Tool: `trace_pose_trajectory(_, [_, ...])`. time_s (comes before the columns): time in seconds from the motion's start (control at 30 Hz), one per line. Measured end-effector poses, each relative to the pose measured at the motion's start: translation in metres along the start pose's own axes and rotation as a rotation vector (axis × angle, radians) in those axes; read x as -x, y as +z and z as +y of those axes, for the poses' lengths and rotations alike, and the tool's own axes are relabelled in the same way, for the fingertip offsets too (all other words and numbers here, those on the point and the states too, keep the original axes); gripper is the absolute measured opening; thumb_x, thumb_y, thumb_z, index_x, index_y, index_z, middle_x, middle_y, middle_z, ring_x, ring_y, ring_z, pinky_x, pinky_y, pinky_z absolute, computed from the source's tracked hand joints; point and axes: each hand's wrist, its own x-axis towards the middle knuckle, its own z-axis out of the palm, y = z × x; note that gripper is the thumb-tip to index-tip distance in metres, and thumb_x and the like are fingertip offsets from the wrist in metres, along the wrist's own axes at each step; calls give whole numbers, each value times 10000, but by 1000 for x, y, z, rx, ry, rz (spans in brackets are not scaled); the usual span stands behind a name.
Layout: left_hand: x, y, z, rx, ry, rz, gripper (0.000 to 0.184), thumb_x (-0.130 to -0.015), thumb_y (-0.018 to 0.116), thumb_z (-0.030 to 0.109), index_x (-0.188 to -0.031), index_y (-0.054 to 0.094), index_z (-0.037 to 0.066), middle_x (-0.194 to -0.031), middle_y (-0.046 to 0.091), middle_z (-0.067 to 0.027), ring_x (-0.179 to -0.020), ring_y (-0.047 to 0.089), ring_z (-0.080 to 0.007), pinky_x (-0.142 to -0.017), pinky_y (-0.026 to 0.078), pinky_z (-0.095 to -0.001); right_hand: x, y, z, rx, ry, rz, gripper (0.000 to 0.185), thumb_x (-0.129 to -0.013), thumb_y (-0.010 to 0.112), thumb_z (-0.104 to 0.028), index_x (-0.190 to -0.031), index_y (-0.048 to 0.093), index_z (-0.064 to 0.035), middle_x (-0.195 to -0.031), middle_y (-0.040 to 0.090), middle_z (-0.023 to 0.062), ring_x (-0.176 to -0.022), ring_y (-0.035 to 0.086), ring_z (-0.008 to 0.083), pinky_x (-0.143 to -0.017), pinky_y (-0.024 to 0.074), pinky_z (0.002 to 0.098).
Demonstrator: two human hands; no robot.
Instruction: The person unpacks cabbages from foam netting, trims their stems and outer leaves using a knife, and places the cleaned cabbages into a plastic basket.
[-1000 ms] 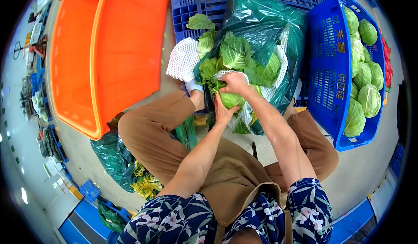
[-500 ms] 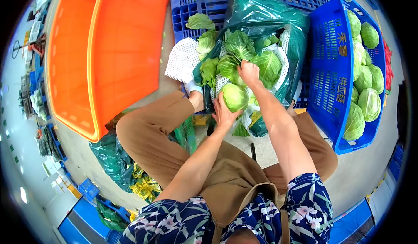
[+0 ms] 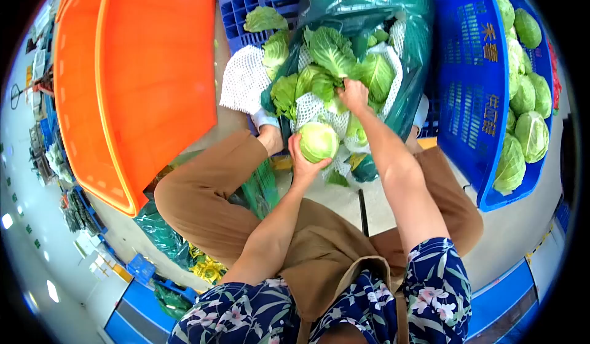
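Observation:
My left hand (image 3: 303, 163) is closed around a trimmed pale green cabbage (image 3: 318, 141), cupping its lower left side. It is above the front of an open green plastic bag (image 3: 410, 98). To its upper right, my right hand (image 3: 354, 96) is in a fist over the bag's opening, close against a loose cabbage leaf (image 3: 330, 50). Whatever that fist grips is hidden by the fingers. Around it lie another cabbage (image 3: 375, 77), more loose leaves (image 3: 285, 95) and white foam netting (image 3: 312, 109).
A blue crate (image 3: 458, 92) of several cabbages (image 3: 531, 136) stands at right. At left is a large orange bin (image 3: 153, 67). The bag rests against a blue pallet (image 3: 236, 12), with white netting (image 3: 244, 80) beside it. Green plastic (image 3: 161, 224) lies by my left knee.
My left hand has turned the cabbage, bringing its paler face upward, and shifted it slightly left and down. My right fist stays over the bag. The whole view has shifted a little.

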Motion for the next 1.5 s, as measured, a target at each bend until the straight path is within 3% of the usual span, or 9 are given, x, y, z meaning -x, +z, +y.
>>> trace_pose_trajectory(0.07, [-3,-6,-11,48,15,-39,1059,-521,871,211,-1365,245,80,-1349,312,-149,-1258,325,-318,-1044,313,-437,0,-6,-3,-33,36,-20,330,-731,705,-322,-891,630,-43,-831,657,200,-811,640,367,-722,508,467])
trace_pose_trajectory(0.3, [-42,-59,9,946,-734,-279,961,-668,785,192,-1432,202,213,-1342,391,-48,-1229,400,-283,-928,433,-504,21,-53,10,-348,87,59,678,-609,766,-520,-1004,646,18,-920,665,227,-878,638,370,-791,501,431])
trace_pose_trajectory(0.5, [-43,-59,22,1189,-515,-470,886,-669,789,310,-1400,299,209,-1333,445,-23,-1234,428,-259,-963,417,-499,94,-101,14,-298,282,287,272,-698,663,-177,-815,647,68,-757,631,265,-770,629,407,-707,502,424])
trace_pose_trajectory(0.7, [-54,-56,73,1266,-392,-625,952,-608,839,400,-1381,361,116,-1349,469,-60,-1242,439,-267,-1027,385,-454,144,-141,-20,-1166,276,185,296,-859,635,-260,-930,566,20,-735,591,69,-603,623,140,-362,429,265])
trace_pose_trajectory(0.87, [-64,-36,191,1306,-338,-715,1026,-572,793,585,-1380,374,111,-1357,469,-67,-1249,439,-259,-1041,377,-433,165,-143,-4,-1658,416,374,182,-838,649,-146,-896,545,-9,-804,620,112,-606,631,176,-349,452,294])
trace_pose_trajectory(0.97, [-78,-1,274,1288,-347,-923,896,-716,578,713,-1397,356,174,-1422,384,-108,-1278,392,-349,-989,350,-609,173,-141,7,-1700,452,348,156,-800,643,-51,-857,504,-12,-751,594,103,-591,627,199,-372,462,286])
trace_pose_trajectory(1.23, [-78,110,449,1550,-221,-1044,742,-813,602,561,-1397,315,205,-1350,433,-149,-1246,422,-353,-908,431,-605,170,-149,8,-2033,429,409,322,-840,593,-51,-1128,459,-1,-848,601,109,-620,624,188,-451,527,329])
trace_pose_trajectory(1.37, [-92,119,406,1486,-107,-1085,495,-932,536,330,-1358,353,157,-1166,578,-143,-1088,574,-289,-847,504,-492,167,-148,21,-1790,489,414,348,-823,625,-46,-1118,451,17,-634,556,81,-392,492,173,-351,443,330])
trace_pose_trajectory(1.5, [-147,122,253,1270,-421,-559,334,-922,539,167,-1228,459,61,-999,619,-142,-894,622,-248,-733,540,-389,151,-149,26,-1732,481,429,311,-790,623,-25,-1066,489,28,-602,529,71,-409,485,155,-379,413,294])
